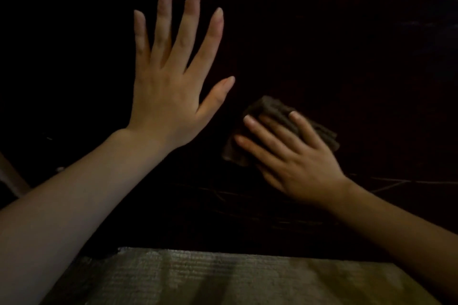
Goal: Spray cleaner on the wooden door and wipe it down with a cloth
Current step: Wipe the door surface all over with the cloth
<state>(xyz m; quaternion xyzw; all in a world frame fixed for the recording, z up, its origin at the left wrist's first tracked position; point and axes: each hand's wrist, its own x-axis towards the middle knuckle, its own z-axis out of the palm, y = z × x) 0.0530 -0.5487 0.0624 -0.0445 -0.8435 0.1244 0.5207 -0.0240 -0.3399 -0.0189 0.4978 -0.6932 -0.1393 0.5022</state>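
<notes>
Left hand (171, 82) raised, back to camera, fingers straight and spread wide, thumb out. Left forearm (74, 193) bare, from lower left. Right hand (297, 156) lower, flat, fingers extended, pointing up-left. Right forearm (396, 230) bare.

Under the fingers of the right hand (295, 156), a dull grey-brown cloth (270, 106) with a fine ribbed weave. Behind it and behind the left hand (171, 77), a door (347, 57) of near-black brown, crossed just below the right hand by thin, pale, scratch-like lines. Below both wrists, a greyish-olive surface (223, 277) with fine horizontal ribbing and darker upright bands; well to the left of the left hand, at the edge, a pale beige slanting strip (12, 176).
</notes>
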